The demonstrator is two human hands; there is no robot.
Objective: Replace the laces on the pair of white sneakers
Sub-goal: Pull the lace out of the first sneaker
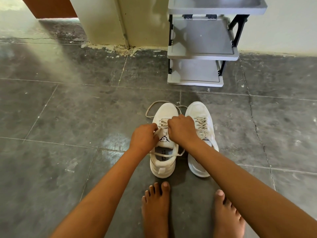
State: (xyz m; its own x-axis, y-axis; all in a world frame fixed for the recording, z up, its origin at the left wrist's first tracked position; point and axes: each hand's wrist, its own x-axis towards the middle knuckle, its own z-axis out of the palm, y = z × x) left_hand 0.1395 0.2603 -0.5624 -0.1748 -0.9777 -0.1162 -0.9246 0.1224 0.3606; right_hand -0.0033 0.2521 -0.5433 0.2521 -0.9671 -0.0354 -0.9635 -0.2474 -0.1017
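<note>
Two white sneakers stand side by side on the floor, toes pointing away from me. Over the left sneaker (164,114), my left hand (144,138) pinches its off-white lace (151,107) at the left eyelets beside the tongue. My right hand (181,129) grips the same lace at the right eyelets. One loose length loops on the floor past the toe, another lies across the shoe's opening. The right sneaker (200,110) is fully laced, and my right forearm crosses its heel.
A grey plastic shoe rack (202,54) with bare shelves stands against the wall beyond the sneakers. My bare feet (156,208) rest on the dark tiled floor (68,117) just behind the shoes. A cream pillar (103,21) rises at the back left.
</note>
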